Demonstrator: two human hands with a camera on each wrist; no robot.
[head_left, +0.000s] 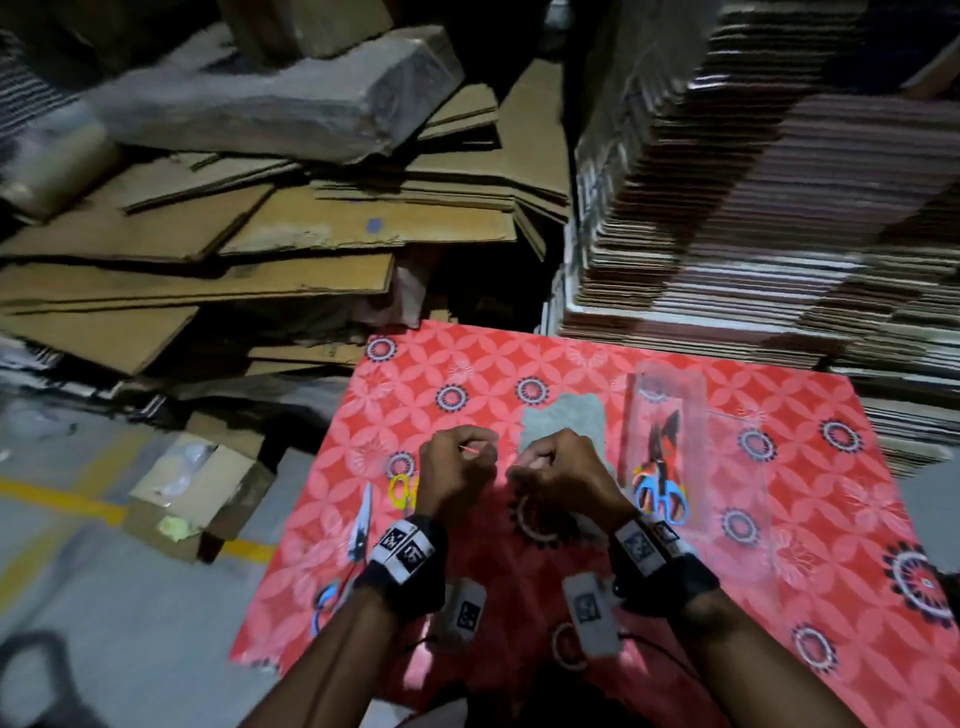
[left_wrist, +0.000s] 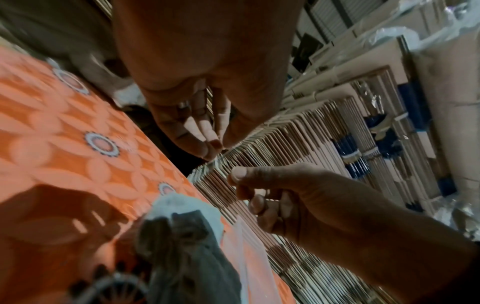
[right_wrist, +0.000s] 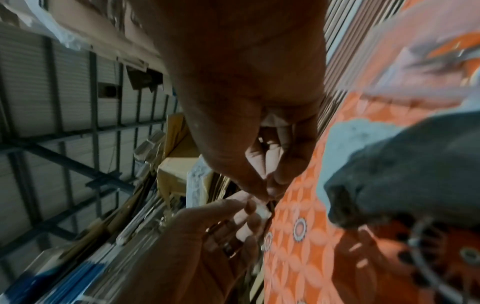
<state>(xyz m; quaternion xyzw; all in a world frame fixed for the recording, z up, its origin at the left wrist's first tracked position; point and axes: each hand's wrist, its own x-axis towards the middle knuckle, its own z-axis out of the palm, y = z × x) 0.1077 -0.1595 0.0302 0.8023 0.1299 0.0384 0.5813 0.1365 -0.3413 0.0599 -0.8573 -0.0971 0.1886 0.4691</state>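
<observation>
Two hands (head_left: 457, 478) (head_left: 566, 475), small piece (right_wrist: 262, 211), between scissors (head_left: 401, 491) (head_left: 660, 499) mid table (head_left: 779, 415)

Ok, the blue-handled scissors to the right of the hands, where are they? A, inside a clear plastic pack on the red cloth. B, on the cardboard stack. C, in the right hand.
A: the blue-handled scissors lie inside the clear plastic pack, flat on the red cloth.
</observation>
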